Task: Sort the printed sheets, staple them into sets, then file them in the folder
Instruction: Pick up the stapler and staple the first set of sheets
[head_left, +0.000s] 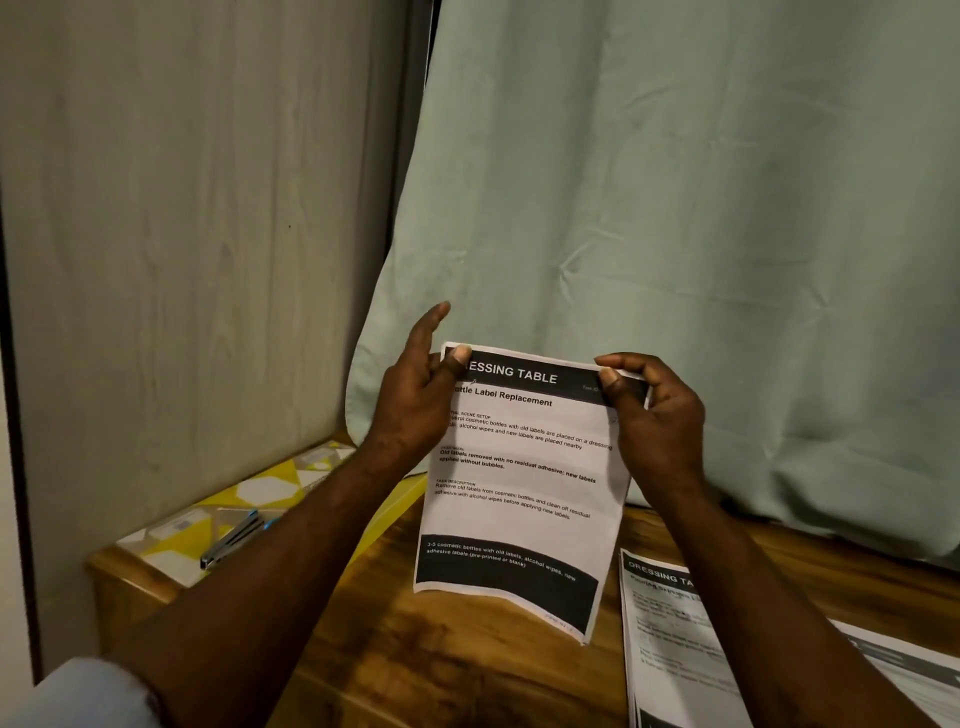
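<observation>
Yellow-patterned folder lies flat on the wooden counter, far left, against the pale wall panel. Can't see what's inside. A silver stapler rests on top of it, near its front edge.

Printed sheet is held upright over the counter mid-frame, headed "DRESSING TABLE", w/ "Label Replacement" below. Left grip pinches the top-left corner: thumb on the front, index finger sticking straight up, other fingers behind the paper. Right grip pinches the top-right corner btw thumb and curled fingers. The bottom edge curls a bit; can't tell if it touches the counter.

To the right, a stack of sheets lies on the counter, partly under the right forearm, same "DRESSING TA…" header. One more sheet lies at the far-right edge, mostly cut off.

A pale green curtain hangs behind, its hem reaching the counter's back edge. A light blue sleeve shows bottom left.
</observation>
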